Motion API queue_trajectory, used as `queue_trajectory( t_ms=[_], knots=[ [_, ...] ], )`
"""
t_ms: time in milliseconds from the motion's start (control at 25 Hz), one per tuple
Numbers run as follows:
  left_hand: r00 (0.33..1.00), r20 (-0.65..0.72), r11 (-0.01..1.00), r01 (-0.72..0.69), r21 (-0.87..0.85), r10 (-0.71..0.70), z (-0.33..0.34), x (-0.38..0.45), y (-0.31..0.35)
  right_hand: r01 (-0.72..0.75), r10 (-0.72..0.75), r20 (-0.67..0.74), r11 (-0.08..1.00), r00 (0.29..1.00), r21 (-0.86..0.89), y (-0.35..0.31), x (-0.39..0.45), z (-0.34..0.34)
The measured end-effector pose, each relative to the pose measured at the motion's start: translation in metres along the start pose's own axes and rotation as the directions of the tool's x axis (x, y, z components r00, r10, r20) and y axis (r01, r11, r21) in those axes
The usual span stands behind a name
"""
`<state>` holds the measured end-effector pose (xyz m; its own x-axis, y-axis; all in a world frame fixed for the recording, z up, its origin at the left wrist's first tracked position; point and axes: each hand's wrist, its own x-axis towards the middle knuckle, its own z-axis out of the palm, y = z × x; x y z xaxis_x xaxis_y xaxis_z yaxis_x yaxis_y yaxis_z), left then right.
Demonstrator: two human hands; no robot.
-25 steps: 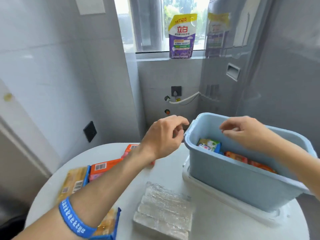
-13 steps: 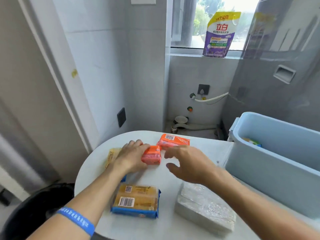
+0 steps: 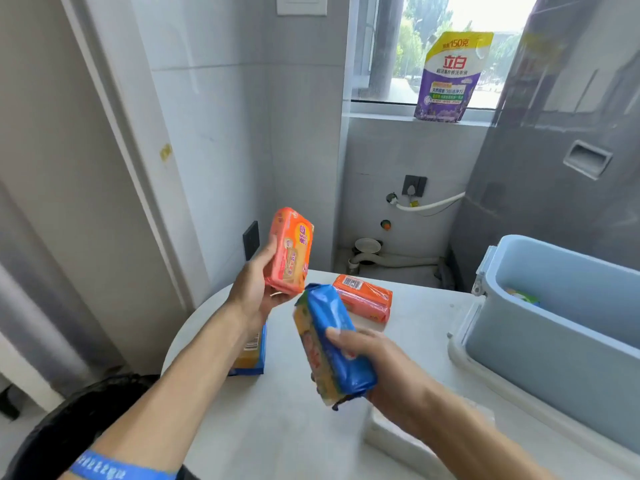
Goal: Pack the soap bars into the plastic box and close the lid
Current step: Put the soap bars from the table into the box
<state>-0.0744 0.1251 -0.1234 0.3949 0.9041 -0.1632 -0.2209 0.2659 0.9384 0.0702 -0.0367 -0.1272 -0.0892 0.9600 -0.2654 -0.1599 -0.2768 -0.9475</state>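
round white table (image 3: 415, 341) | grey tiled walls (image 3: 214, 133) | window (image 3: 398, 46)

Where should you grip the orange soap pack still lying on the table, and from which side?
Take the orange soap pack across its two long sides, coming down from above. It lies flat, barcode face up, its top and long edges exposed. Both hands are full now: the left hand and right hand each hold a bar.

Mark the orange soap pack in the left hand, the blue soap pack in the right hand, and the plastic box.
orange soap pack (image 3: 290, 251), head view, front face
blue soap pack (image 3: 330, 337), head view, blue side
plastic box (image 3: 554, 362), head view, near outer wall
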Motion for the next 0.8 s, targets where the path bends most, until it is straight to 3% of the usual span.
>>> queue_trajectory(
  t_ms=[40,120,320,400,480,560,640,720,800],
  knots=[
    [0.995,0.100,0.993,0.018,-0.113,-0.007,0.007,-0.006,0.005,0.008,-0.017,0.036,0.971,0.999,0.238,-0.010,-0.009,-0.013],
    [0.977,0.213,0.988,0.024,-0.152,0.009,0.033,-0.018,0.009,0.054,-0.063,0.012,0.924,0.998,0.378,-0.032,-0.030,-0.037],
    [0.950,0.310,0.999,0.027,0.025,-0.033,0.128,-0.042,0.007,0.166,-0.073,-0.318,0.946,0.945,0.278,-0.071,-0.089,-0.100],
    [0.923,0.381,0.998,0.052,0.035,-0.061,0.173,-0.046,0.009,0.264,-0.157,-0.448,0.946,0.880,0.189,-0.093,-0.120,-0.137],
    [0.897,0.439,0.998,0.016,0.053,-0.038,0.220,-0.042,0.012,0.269,-0.208,-0.615,0.963,0.760,0.007,-0.116,-0.146,-0.176],
    [0.895,0.446,0.984,-0.065,0.164,-0.015,0.276,-0.032,0.009,0.115,-0.282,-0.764,0.957,0.580,-0.266,-0.125,-0.166,-0.225],
    [0.899,0.437,0.943,-0.128,0.307,-0.020,0.325,-0.015,-0.004,-0.138,-0.326,-0.813,0.888,0.482,-0.438,-0.121,-0.175,-0.264],
    [0.894,0.431,0.865,-0.118,0.488,-0.122,0.362,0.005,-0.026,-0.324,-0.328,-0.791,0.780,0.516,-0.535,-0.109,-0.176,-0.292],
    [0.863,0.430,0.739,-0.107,0.666,-0.263,0.376,0.020,-0.052,-0.472,-0.298,-0.742,0.617,0.601,-0.630,-0.094,-0.169,-0.306]
  ],
)
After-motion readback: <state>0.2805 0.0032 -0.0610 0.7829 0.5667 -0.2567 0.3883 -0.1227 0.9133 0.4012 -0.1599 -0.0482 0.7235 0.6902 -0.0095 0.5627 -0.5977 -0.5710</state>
